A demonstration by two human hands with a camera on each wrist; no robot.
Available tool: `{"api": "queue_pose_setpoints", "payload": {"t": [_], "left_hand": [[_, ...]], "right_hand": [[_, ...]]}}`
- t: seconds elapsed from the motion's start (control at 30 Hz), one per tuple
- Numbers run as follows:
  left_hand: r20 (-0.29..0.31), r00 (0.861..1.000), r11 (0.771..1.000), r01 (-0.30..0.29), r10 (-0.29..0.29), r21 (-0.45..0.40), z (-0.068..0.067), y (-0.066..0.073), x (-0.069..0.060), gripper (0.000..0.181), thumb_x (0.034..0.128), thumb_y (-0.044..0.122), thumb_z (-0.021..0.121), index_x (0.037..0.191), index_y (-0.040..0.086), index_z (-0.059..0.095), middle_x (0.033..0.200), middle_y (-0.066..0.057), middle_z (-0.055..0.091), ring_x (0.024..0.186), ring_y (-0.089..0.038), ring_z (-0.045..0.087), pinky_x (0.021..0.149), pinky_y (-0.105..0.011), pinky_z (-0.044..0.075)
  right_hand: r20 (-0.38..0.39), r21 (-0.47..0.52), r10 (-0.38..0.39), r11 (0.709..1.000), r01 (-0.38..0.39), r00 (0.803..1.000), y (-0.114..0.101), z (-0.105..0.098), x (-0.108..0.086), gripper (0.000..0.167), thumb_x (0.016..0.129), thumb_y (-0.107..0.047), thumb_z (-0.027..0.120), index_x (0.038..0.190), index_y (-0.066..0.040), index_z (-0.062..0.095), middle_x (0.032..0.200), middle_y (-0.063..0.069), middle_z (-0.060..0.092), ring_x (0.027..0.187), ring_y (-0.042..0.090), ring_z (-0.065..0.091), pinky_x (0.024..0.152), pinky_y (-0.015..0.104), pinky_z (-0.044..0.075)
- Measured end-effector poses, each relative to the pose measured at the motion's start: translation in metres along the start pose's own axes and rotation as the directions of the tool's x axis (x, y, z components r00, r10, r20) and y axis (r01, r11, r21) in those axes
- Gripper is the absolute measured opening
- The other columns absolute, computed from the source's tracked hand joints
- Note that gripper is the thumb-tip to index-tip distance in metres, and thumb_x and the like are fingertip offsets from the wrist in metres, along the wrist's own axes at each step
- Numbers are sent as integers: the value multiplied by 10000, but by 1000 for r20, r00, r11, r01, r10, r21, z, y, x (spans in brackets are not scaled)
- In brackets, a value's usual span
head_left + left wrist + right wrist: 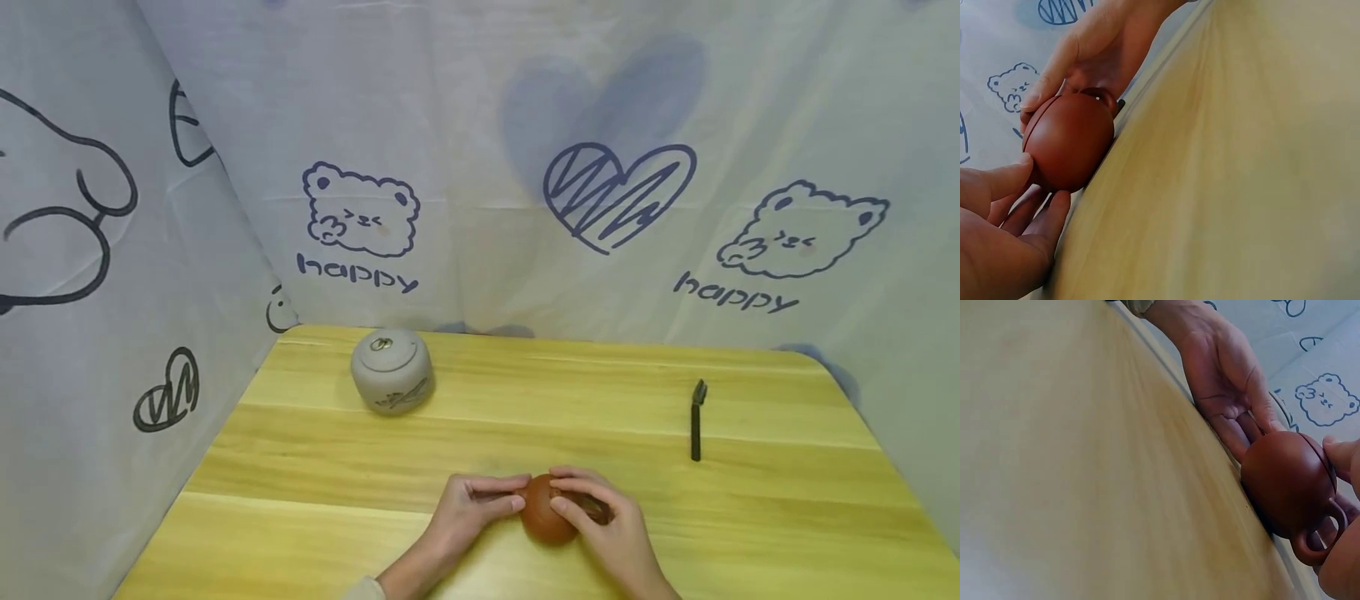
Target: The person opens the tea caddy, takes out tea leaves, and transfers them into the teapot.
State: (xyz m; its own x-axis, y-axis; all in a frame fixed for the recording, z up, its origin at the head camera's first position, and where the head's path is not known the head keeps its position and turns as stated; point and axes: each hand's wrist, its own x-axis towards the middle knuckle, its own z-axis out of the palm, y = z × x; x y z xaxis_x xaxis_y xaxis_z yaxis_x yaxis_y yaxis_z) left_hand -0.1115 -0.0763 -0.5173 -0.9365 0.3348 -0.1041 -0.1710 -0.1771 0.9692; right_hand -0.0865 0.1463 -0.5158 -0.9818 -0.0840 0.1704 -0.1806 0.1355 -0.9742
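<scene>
Teapot (547, 529): reddish-brown, sitting on the wood-look table (300, 467) btwn both hands, handle (1310, 557) pointing R
Left hand (463, 515): pinching its L side w/ thumb + fingers, maybe on the spout, fingers are covering that bit
Right hand (613, 527): holding it from the handle side, thumb reaching over the top
Grey jar (393, 371): standing back L, lid on, well apart from the pot
Blk tool (697, 425): lying off to the R
Backdrop (480, 150): hanging behind, showing bears, hearts + "happy"
</scene>
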Motion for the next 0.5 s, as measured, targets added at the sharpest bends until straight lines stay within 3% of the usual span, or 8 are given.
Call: {"api": "queue_pose_setpoints", "payload": {"t": [0.33,0.5], "left_hand": [[-90,996,999,-5,3,-32,-15,7,28,313,915,70,777,1204,-38,730,1237,-148,709,1229,-258,639,955,-276,558],[-93,995,999,-29,26,-29,-18,8,48,308,916,66,776,1200,-45,732,1222,-152,716,1223,-248,642,948,-281,563]], "right_hand": [[27,-1,-106,994,106,994,6,8,42,198,947,-154,758,1142,-133,786,1288,54,698,1242,208,629,973,285,553],[34,-1,-170,985,170,985,10,3,63,204,959,-81,730,1157,-85,775,1290,94,695,1235,235,633,952,257,558]]}}
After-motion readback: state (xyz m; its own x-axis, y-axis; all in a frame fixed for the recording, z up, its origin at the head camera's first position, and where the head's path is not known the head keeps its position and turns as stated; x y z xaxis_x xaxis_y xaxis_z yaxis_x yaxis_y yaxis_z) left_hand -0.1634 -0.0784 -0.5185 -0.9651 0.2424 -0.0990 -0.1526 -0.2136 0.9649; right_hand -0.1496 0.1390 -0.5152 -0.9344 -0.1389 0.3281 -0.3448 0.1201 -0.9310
